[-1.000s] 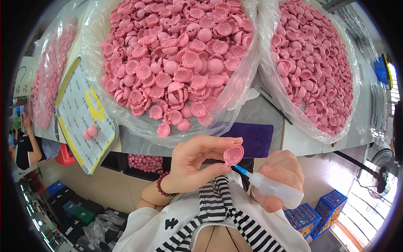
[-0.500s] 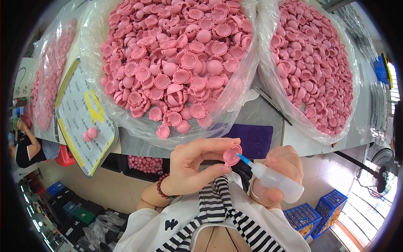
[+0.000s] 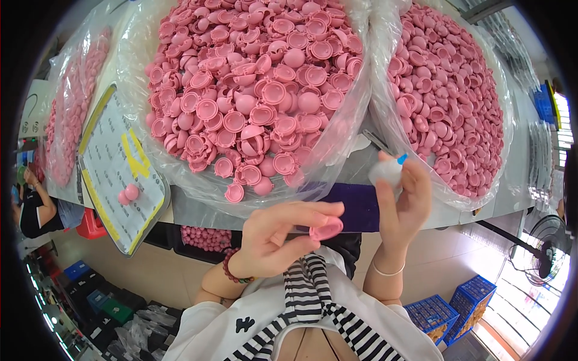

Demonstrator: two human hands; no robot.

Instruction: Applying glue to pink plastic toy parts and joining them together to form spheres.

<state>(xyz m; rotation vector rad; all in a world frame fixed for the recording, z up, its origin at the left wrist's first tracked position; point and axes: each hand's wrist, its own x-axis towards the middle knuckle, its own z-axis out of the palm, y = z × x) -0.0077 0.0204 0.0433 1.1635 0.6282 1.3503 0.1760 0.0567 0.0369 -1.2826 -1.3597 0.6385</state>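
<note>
My left hand (image 3: 278, 234) pinches a small pink plastic half-shell (image 3: 327, 229) between thumb and fingers, tilted so its hollow shows edge-on. Over to the right, my right hand (image 3: 410, 201) grips a whitish translucent squeeze bottle (image 3: 385, 173) with a blue tip (image 3: 402, 159). The bottle is raised away from the shell, beside the right bag's lower left edge. Beyond my left hand, a large heap of pink shells (image 3: 253, 102) fills an open clear plastic bag (image 3: 235, 204). Behind my hands a dark purple cloth (image 3: 355, 207) lies at the table's near edge.
A second bag of smaller pink pieces (image 3: 445, 102) stands at the right. A tray with yellow tape (image 3: 108, 162) at the left bears pink balls (image 3: 128, 193). Dark tweezers-like tool (image 3: 376, 142) lies between the bags. Below are blue crates (image 3: 433, 313) and a fan (image 3: 545, 246).
My right hand has drawn the bottle up and away from the shell, turning its tip upward. The shell in my left hand has tipped and moved slightly down and left.
</note>
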